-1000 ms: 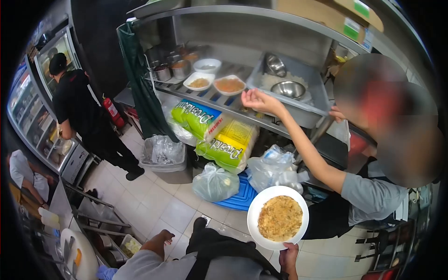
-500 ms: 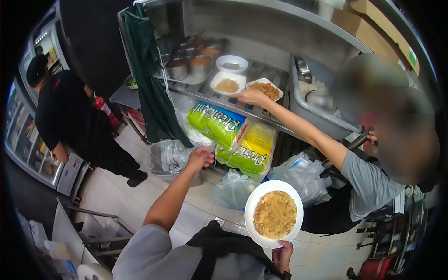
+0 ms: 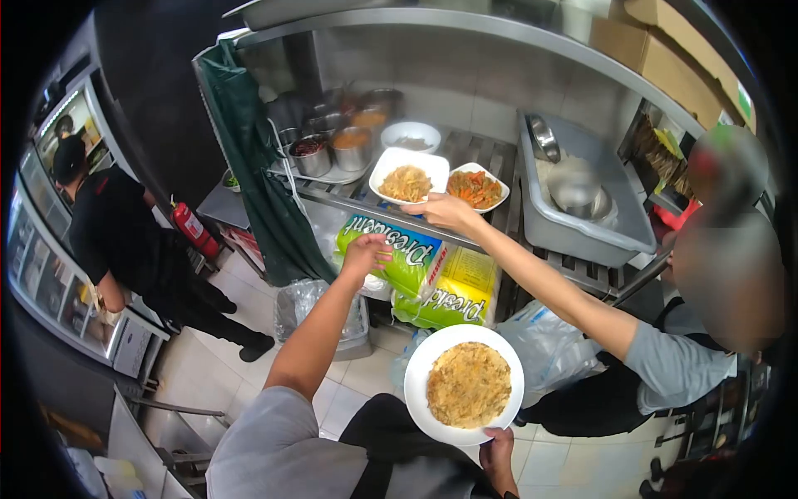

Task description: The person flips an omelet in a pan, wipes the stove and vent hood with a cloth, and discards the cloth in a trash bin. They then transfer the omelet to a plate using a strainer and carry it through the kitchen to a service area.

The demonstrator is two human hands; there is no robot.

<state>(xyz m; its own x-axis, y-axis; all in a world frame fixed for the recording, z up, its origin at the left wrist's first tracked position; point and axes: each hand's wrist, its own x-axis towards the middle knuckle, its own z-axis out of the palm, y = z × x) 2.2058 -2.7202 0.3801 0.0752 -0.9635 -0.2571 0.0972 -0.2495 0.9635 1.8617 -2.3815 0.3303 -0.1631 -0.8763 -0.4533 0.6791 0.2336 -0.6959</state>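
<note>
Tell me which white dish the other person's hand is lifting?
The square dish of pale noodles, held by the co-worker's hand; the dish of orange vegetables beside it rests on the shelf.

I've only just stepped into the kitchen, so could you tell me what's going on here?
The person wearing the camera holds a white plate with a round fried patty in the right hand, while the left hand reaches out toward the steel shelf. A co-worker's hand grips a white dish of noodles at that shelf, beside a dish of orange vegetables. Another person in black stands by the display fridge.
</note>
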